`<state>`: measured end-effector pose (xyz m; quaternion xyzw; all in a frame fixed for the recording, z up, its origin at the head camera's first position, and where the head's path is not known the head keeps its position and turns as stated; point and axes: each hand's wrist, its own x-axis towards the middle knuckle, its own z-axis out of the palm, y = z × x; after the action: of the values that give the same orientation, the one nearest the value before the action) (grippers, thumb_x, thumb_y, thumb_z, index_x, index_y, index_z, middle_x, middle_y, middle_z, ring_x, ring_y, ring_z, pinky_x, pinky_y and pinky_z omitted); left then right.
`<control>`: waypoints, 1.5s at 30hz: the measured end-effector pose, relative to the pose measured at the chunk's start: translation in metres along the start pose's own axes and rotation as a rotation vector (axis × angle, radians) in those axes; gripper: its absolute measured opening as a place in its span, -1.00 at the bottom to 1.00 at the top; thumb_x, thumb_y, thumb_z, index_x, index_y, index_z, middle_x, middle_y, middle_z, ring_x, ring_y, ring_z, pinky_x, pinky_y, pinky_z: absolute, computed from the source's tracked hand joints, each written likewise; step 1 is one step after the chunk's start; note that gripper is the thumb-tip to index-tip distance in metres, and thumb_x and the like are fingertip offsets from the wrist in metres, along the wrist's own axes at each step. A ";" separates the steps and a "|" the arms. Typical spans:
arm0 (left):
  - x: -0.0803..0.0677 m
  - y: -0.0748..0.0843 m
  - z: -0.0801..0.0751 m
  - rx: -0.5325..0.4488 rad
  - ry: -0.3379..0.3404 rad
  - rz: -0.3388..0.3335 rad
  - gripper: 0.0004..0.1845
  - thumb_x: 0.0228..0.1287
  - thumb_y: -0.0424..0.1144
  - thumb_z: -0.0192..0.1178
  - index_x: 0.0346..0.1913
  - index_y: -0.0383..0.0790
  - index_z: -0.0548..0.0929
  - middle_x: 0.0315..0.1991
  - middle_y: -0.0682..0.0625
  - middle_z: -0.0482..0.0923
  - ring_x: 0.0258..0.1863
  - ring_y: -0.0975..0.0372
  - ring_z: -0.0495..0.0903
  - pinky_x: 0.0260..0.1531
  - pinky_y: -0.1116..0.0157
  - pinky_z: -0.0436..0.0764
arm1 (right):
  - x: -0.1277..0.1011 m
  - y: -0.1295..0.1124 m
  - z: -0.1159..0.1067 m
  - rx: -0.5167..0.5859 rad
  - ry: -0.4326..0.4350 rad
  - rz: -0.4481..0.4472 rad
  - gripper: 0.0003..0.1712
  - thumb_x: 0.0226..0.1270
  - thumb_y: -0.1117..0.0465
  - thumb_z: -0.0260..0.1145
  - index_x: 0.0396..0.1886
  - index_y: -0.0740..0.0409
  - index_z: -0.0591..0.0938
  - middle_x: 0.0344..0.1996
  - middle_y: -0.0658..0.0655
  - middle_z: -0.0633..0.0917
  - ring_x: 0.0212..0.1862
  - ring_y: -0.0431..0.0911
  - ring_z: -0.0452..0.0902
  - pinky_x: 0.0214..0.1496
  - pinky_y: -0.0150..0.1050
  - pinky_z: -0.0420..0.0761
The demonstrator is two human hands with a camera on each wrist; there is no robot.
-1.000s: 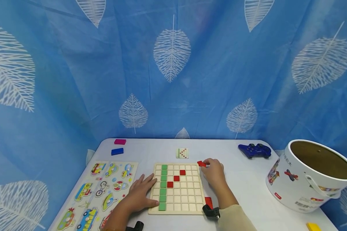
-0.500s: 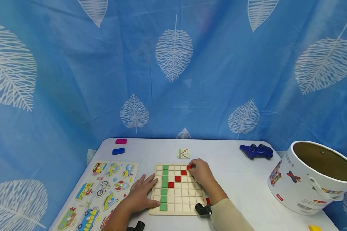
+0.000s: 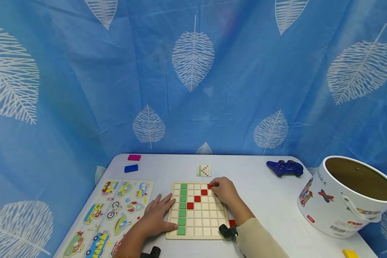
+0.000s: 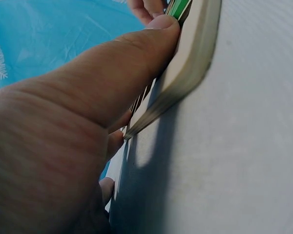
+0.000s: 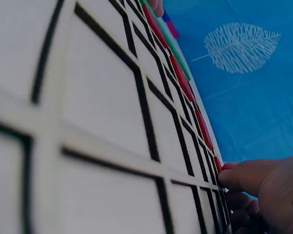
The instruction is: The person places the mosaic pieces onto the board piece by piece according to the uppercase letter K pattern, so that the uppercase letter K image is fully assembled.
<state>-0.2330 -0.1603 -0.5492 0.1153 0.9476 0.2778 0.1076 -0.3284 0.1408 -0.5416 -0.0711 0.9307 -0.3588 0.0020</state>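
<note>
A wooden grid board (image 3: 193, 237) lies on the table, with a full column of green tiles (image 3: 182, 213) near its left side. Red tiles (image 3: 197, 199) climb in a diagonal toward the top right. My right hand (image 3: 226, 191) reaches over the board's upper right part, its fingertips pinching a red tile (image 3: 209, 186) at the top row; the hand partly covers this tile. In the right wrist view a fingertip touches that red tile (image 5: 218, 165). Spread along the board's left edge, my left hand (image 3: 158, 216) rests with its thumb on the rim (image 4: 198, 53).
Behind the board is a small pattern card (image 3: 204, 170). A picture puzzle board (image 3: 100, 200) lies at left, near blue (image 3: 131, 168) and pink blocks (image 3: 134, 157). At right are a game controller (image 3: 284, 168), a white bucket (image 3: 329, 215) and a yellow block (image 3: 349, 253). More red (image 3: 232, 223) shows beside my right wrist.
My right hand has moved left from beyond the board's upper right corner, bringing a red tile to the top row. In the last half second it has barely moved. My left hand stays put.
</note>
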 end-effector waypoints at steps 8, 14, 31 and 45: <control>0.001 0.002 0.003 0.003 -0.003 -0.011 0.09 -0.04 0.36 0.54 0.57 0.04 0.41 0.67 0.05 0.15 0.69 -0.19 -0.11 0.57 -0.35 -0.07 | 0.011 0.021 -0.021 0.001 0.054 0.029 -0.71 0.42 0.24 0.40 0.10 0.09 0.75 0.04 0.21 0.67 0.11 0.13 0.58 0.20 0.16 0.61; 0.000 0.000 0.002 0.013 -0.002 -0.015 0.10 -0.05 0.36 0.55 0.57 0.02 0.41 0.67 0.04 0.15 0.68 -0.20 -0.10 0.56 -0.35 -0.06 | 0.011 0.045 -0.033 -0.018 -0.029 0.113 -0.52 0.38 0.23 0.35 0.29 0.05 0.69 0.31 0.22 0.59 0.41 0.22 0.46 0.46 0.30 0.42; -0.001 -0.002 0.001 0.003 -0.001 -0.004 0.09 -0.04 0.33 0.56 0.56 0.01 0.42 0.67 0.03 0.16 0.68 -0.20 -0.10 0.56 -0.35 -0.07 | 0.011 0.054 -0.038 0.085 0.013 0.170 -0.81 0.41 0.13 0.45 -0.06 0.06 0.73 -0.08 0.09 0.71 -0.02 0.00 0.58 0.10 -0.01 0.63; -0.001 -0.001 0.002 0.003 0.006 0.004 0.08 -0.03 0.34 0.55 0.56 0.02 0.42 0.67 0.03 0.15 0.68 -0.21 -0.11 0.57 -0.35 -0.09 | -0.084 -0.046 0.010 0.086 -0.136 -0.072 -0.82 0.32 0.14 0.53 -0.17 -0.05 0.68 -0.18 -0.05 0.59 -0.18 -0.13 0.47 -0.17 -0.26 0.55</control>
<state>-0.2315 -0.1601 -0.5509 0.1166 0.9480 0.2772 0.1038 -0.2390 0.1120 -0.5221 -0.1285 0.9090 -0.3925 0.0555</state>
